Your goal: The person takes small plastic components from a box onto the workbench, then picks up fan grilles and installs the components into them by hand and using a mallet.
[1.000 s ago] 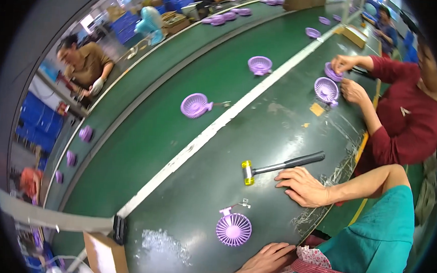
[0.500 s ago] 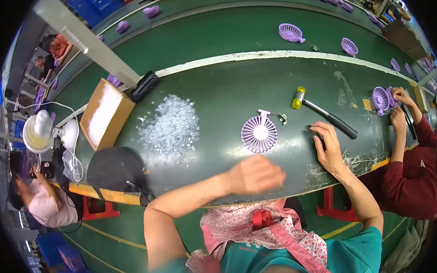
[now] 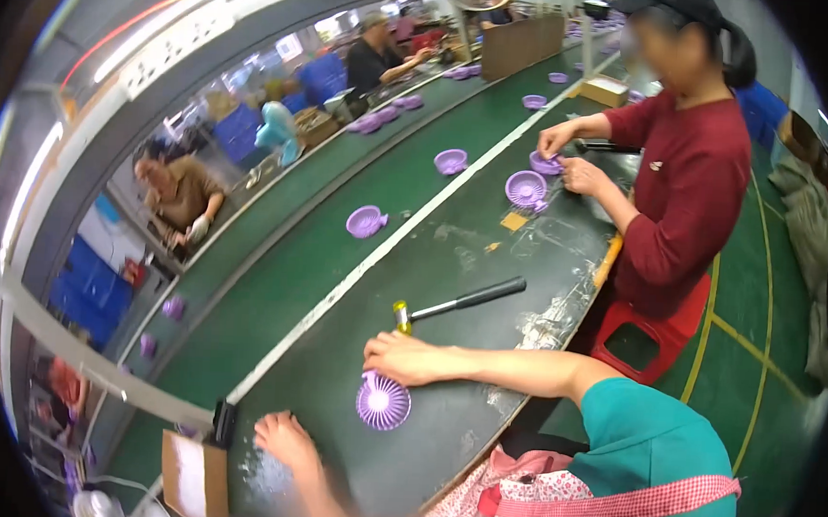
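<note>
A purple round fan housing with radial ribs lies on the dark green table, its neck pointing away from me. My right hand is at that neck, fingers curled round it. The small circuit board there is hidden under the hand. Off to the left, my left hand is over the pile of small clear pieces, fingers apart and pointing down into it. Much of the pile is covered by this hand and forearm. Just beyond my right hand lies a mallet with a yellow-ended head and black grip.
An open cardboard box of white material stands at the left, near a black object. Past the white strip runs a green conveyor carrying purple housings. At right a co-worker in a maroon top handles another purple piece.
The view has swung to the right. My right hand has come from the bare tabletop to the fan housing's neck. My left hand has moved left onto the clear pieces.
</note>
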A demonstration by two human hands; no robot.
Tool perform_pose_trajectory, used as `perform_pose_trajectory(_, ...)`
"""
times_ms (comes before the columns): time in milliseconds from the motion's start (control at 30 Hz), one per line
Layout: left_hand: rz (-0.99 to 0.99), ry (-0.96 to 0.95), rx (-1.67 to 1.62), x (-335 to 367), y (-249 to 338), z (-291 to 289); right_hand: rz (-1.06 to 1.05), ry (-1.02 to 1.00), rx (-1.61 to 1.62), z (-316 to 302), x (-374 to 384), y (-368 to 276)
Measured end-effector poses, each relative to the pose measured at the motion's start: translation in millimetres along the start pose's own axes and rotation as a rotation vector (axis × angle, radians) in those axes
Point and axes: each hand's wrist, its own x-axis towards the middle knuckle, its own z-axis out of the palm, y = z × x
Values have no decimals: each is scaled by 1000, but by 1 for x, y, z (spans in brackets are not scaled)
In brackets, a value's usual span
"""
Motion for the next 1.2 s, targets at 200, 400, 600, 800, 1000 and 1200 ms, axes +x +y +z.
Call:
perform_pose_trajectory(200, 61, 56, -82, 19, 22, -13, -55, 244, 187, 7, -14, 5)
perform_pose_trajectory(400, 39, 129, -305, 20, 38, -30, -60, 225, 230, 14, 2, 3)
perform_pose_trajectory(600, -390, -309, -1443, 28, 88, -33, 233, 317, 630, -3, -1, -9)
perform_pose_trajectory(800, -809, -456, -2088, 9, 98, -15, 205, 330, 662, -5, -1, -25)
perform_pose_trajectory(1000, -833, -486, -2033, 7, 107, -24, 186, 285, 661, -3, -3, -31)
perform_pose_trajectory(1200, -799, -472, -1969, 4, 108, -20, 187, 312, 597, -4, -2, -32)
